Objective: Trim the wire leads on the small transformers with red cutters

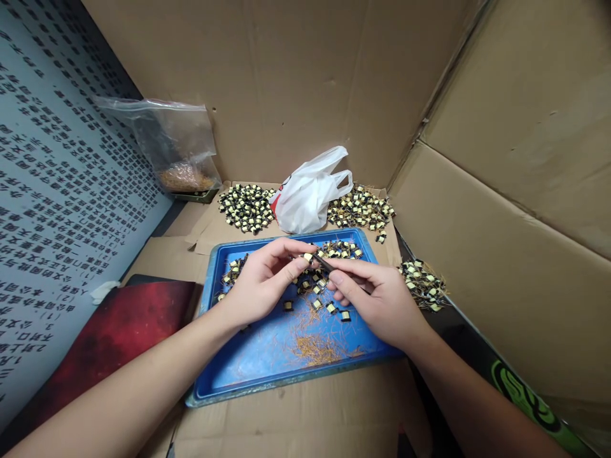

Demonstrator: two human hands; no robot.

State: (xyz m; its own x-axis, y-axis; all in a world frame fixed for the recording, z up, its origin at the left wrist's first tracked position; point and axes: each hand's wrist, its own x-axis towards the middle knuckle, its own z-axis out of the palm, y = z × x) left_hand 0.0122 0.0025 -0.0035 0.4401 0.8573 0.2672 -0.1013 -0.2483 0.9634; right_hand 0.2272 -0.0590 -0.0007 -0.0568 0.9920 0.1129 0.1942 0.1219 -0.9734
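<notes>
Over the blue tray, my left hand pinches a small black-and-yellow coil between thumb and fingertips. My right hand is closed around a slim dark tool, which looks like tweezers, with its tip at the coil. Whether the tip touches the coil is too small to tell. Beneath and around both hands, several more coils with thin copper wire ends lie in the tray. Loose copper wire clippings form a pile near the tray's front edge.
Behind the tray are heaps of coils at left and right, with a white plastic bag between them. Another coil heap lies right of the tray. A clear zip bag stands back left. Cardboard walls enclose the back and right.
</notes>
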